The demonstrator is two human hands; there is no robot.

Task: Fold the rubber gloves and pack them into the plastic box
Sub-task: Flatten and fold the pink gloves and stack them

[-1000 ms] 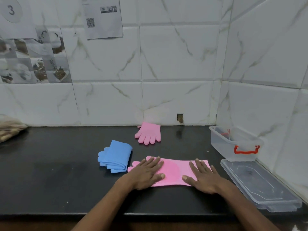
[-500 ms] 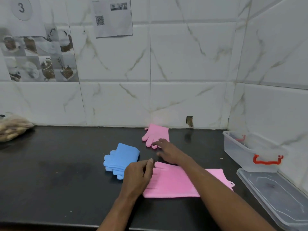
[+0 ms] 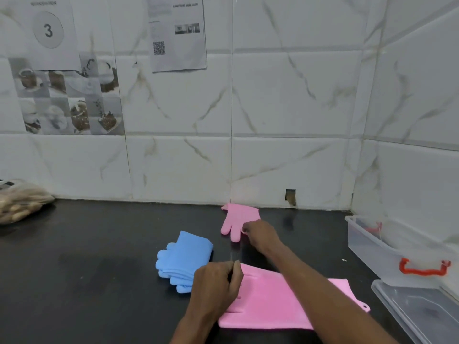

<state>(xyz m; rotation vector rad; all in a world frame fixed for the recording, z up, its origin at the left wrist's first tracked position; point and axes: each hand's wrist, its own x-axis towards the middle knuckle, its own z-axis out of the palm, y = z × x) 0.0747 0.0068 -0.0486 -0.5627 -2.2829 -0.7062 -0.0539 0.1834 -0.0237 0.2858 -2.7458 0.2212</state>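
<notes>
Wall sheet [image 3: 47,31] reads "3". Left hand [image 3: 216,281] pinching near pink glove [image 3: 268,301]; right hand [image 3: 260,234] gripping far pink glove [image 3: 238,217].

Pink, blue, black, white.
Two pink gloves [image 3: 268,299] [image 3: 238,219], blue folded gloves [image 3: 183,259], black worktop [image 3: 87,269], clear plastic box [image 3: 372,247] with red handle [image 3: 422,269], white grey-veined tiles [image 3: 285,95].

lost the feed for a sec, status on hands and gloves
Left hand pressing the near pink glove at its fingers. Right hand at the far pink glove by the wall, grip unclear. Blue gloves folded. Plastic box open, path clear.
</notes>
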